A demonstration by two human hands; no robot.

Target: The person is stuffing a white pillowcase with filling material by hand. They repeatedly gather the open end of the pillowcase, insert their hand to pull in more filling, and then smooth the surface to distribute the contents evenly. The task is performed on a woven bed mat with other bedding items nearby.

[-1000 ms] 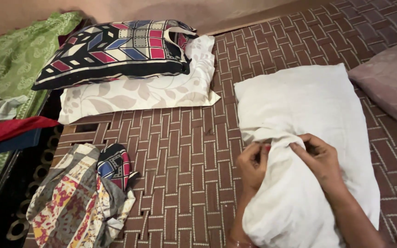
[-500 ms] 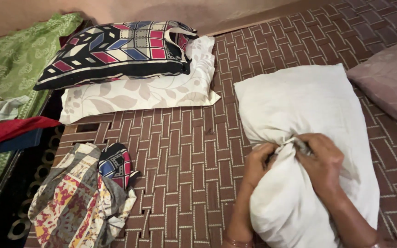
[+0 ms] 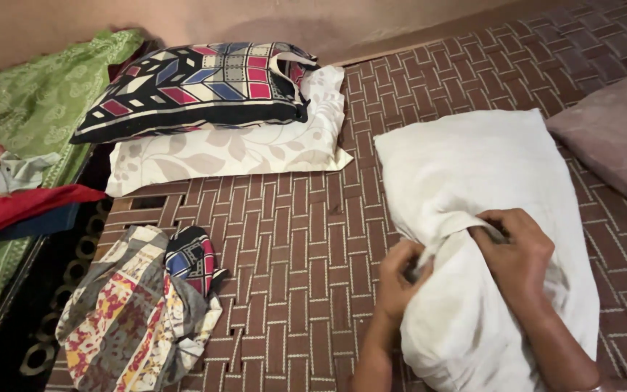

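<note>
**A:** So where's the white pillow (image 3: 484,218) sitting, and what are the hands doing with it?

**B:** It lies on the woven brown mat (image 3: 292,239), around 4 o'clock in the view, well apart from the stacked patterned pillow (image 3: 197,87) and floral pillow (image 3: 234,149) at 11 o'clock. The left hand (image 3: 400,279) is pinched shut on a bunched fold of its white cover, and the right hand (image 3: 520,254) is closed over the same gather from the other side.

**A:** Tricky to handle?

**B:** Doubt it. Looks light, soft and floppy, nothing fragile. The cloth seems loose though, so I'd grab a full fistful at the gather or a corner, not a flat face.
</note>
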